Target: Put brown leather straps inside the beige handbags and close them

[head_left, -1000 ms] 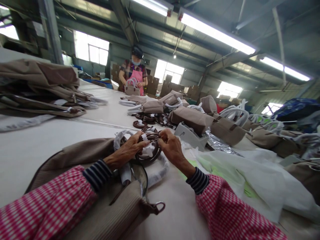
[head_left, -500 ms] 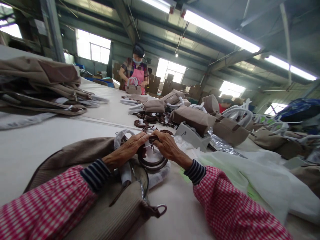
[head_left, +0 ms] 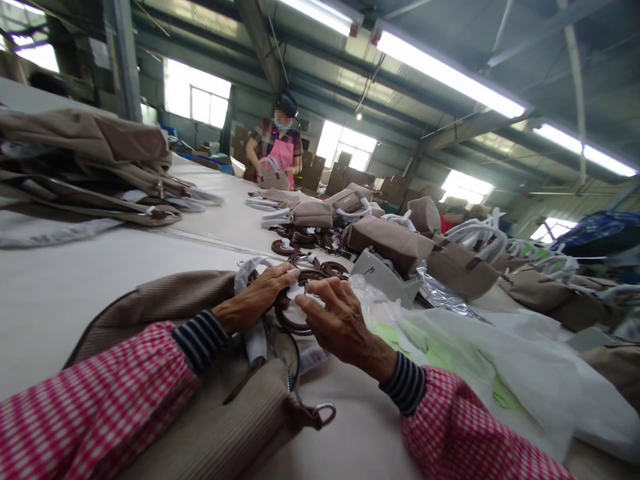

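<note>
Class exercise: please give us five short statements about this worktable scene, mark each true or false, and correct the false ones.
1. The left hand and right hand are both at a coiled brown strap. True.
2. The ribbed bag is zipped fully shut. False: its zip is open.
3. The sleeve cuffs are striped. True.
4. The person in the background wears a green apron. False: the apron is pink.
5. White sheeting lies to the right of the right hand. True.
</note>
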{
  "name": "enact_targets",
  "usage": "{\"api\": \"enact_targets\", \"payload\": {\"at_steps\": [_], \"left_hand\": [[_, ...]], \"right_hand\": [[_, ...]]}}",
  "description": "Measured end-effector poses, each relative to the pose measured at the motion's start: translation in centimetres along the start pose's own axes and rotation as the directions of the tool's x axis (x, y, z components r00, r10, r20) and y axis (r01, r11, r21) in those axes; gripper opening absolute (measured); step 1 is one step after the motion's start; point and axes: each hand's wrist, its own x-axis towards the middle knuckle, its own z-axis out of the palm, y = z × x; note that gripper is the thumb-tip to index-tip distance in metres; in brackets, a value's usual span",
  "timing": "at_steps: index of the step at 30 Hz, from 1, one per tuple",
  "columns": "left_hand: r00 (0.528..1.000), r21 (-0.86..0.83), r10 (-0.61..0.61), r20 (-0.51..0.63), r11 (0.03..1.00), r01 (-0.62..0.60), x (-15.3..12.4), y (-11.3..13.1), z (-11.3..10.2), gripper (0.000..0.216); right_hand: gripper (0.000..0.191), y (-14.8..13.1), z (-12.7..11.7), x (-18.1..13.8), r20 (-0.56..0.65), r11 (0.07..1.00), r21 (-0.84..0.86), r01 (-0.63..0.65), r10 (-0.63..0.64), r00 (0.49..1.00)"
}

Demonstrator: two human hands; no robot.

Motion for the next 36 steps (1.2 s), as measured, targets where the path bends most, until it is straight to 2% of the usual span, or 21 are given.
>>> {"api": "enact_targets", "payload": {"at_steps": [2,5,7,10,12,13,15,17,22,24,27,30,33,36], "left_hand": [[1.0,0.023,0.005,0.016,1.0,-0.006,0.0,-0.1,-0.1,0.048],[0.999,0.1,0.031,0.038,0.994,-0.035,0.0,-0.4,-0.2,0.046],[0.997,0.156,0.049,0.057,0.986,-0.058,0.1,-0.5,-0.1,0.043],[0.996,0.202,0.051,0.075,0.977,-0.066,0.0,-0.2,0.1,0.042],[0.994,0.216,0.059,0.091,0.973,-0.077,0.0,0.1,0.1,0.047],[0.993,0.223,0.06,0.103,0.971,-0.082,-0.1,0.2,0.0,0.05],[0.99,0.243,0.046,0.135,0.967,-0.078,-0.1,0.4,-0.1,0.056],[0.986,0.269,0.018,0.166,0.961,-0.063,-0.2,0.5,-0.4,0.058],[0.972,0.263,0.005,0.234,0.962,-0.068,-0.1,0.2,-0.7,0.051],[0.974,0.266,0.021,0.226,0.96,-0.083,0.2,-0.1,-0.7,0.049],[0.968,0.312,0.118,0.22,0.932,-0.184,0.5,-0.4,-0.6,0.043],[0.957,0.337,0.184,0.224,0.907,-0.253,0.6,-0.5,-0.4,0.038],[0.967,0.354,0.17,0.189,0.907,-0.228,0.6,-0.5,-0.2,0.037],[0.974,0.362,0.177,0.14,0.907,-0.217,0.5,-0.7,-0.1,0.033]], "right_hand": [[0.022,-0.2,0.3,0.3,-0.034,0.99,0.142,-0.02,0.025,0.999],[0.022,-0.3,0.0,0.6,-0.093,0.918,0.38,-0.111,0.157,0.983],[0.02,-0.3,-0.6,0.5,-0.108,0.88,0.451,-0.149,0.22,0.969],[0.018,-0.3,-0.9,0.3,-0.061,0.83,0.526,-0.185,0.254,0.965],[0.015,-0.3,-0.6,0.3,0.0,0.741,0.619,-0.259,0.33,0.944],[0.015,-0.2,-0.4,0.3,0.045,0.67,0.668,-0.323,0.396,0.917],[0.018,-0.2,-0.2,0.6,0.16,0.498,0.737,-0.456,0.527,0.835],[0.021,-0.1,-0.3,1.0,0.247,0.359,0.775,-0.52,0.586,0.772],[0.025,0.1,-0.8,1.2,0.267,0.229,0.841,-0.491,0.613,0.744],[0.024,-0.1,-0.7,1.1,0.262,0.229,0.837,-0.496,0.628,0.732],[0.02,-0.8,-0.7,0.7,0.203,0.33,0.807,-0.491,0.625,0.754],[0.015,-1.8,-1.0,0.2,0.109,0.471,0.768,-0.433,0.57,0.814],[0.015,-2.5,-1.4,-0.2,0.036,0.614,0.707,-0.351,0.464,0.885],[0.015,-2.7,-1.8,-0.4,0.035,0.713,0.634,-0.3,0.361,0.932]]}}
